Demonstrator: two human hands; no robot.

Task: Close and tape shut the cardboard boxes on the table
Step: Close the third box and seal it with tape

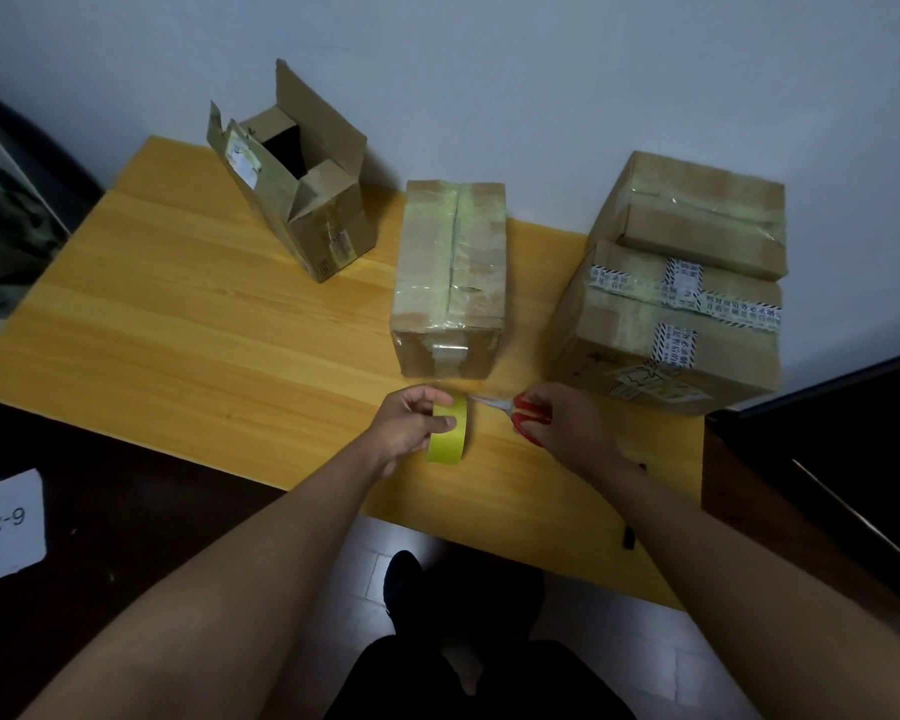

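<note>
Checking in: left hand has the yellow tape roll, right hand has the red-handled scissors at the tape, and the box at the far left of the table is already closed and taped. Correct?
Not quite. In the head view the far-left box stands open, flaps up and untaped. The rest holds: the left hand grips the yellow tape roll and the right hand holds the red-handled scissors at the tape.

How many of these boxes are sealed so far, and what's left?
Done: the two stacked cardboard boxes on the right look taped shut. In hand: the middle brown box is closed and taped; the left hand holds the yellow tape roll, the right hand the red-handled scissors. Left: the open-flapped box at the back.
</note>
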